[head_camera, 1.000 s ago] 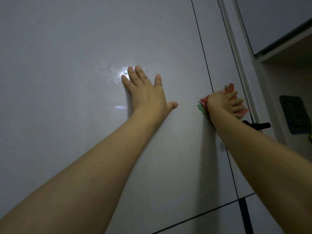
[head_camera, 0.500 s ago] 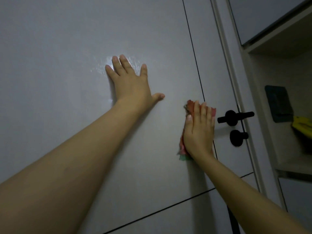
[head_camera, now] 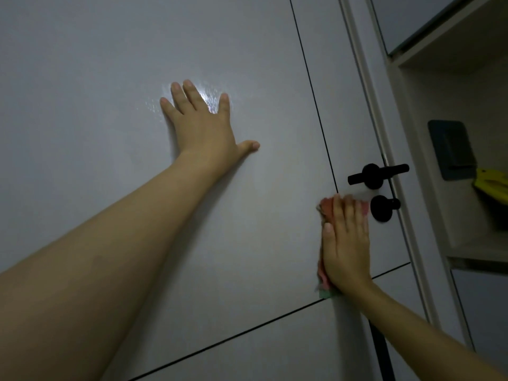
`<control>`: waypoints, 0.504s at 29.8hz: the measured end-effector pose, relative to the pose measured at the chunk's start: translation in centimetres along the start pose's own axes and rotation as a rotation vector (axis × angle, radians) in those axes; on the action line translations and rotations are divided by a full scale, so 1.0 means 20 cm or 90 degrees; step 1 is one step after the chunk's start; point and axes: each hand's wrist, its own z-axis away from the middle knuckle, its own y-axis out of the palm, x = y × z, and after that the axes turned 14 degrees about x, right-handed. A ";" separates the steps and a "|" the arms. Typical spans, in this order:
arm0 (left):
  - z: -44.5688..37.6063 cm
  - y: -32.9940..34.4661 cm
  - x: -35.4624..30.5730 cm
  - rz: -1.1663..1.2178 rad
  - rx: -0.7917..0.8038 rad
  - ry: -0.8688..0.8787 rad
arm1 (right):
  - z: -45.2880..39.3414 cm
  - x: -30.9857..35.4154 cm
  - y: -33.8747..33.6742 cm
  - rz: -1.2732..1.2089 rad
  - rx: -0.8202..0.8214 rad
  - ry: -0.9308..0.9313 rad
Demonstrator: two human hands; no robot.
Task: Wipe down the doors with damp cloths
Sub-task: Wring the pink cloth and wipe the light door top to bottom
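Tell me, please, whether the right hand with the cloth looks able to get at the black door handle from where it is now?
Probably yes. The right hand presses the cloth flat on the door just below the black handle, with nothing between them.

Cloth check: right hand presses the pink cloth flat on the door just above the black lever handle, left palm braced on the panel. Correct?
Not quite. The head view shows the right hand pressing the pink cloth below the black lever handle, beside the round knob. The left hand is braced as stated.

Two hands [head_camera: 203,125], one cloth [head_camera: 327,209], one door [head_camera: 96,64].
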 end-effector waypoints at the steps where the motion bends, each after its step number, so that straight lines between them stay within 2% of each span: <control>1: 0.00 0.00 0.00 -0.001 -0.001 0.001 | 0.00 -0.03 -0.01 0.008 0.007 -0.015; 6: 0.02 0.00 0.00 -0.006 0.004 -0.003 | -0.03 -0.02 -0.03 -0.064 -0.041 0.110; 8: 0.02 -0.01 -0.01 -0.013 0.022 -0.001 | 0.05 0.07 0.02 -0.037 -0.016 0.074; 11: 0.05 -0.07 0.04 0.032 0.051 0.032 | 0.12 0.10 0.05 0.002 0.030 -0.051; 13: 0.12 -0.09 0.09 0.070 0.048 0.070 | 0.11 0.08 0.02 -0.008 0.034 -0.055; 15: 0.25 -0.05 0.16 0.044 0.058 0.074 | 0.11 0.06 0.01 0.000 0.032 -0.043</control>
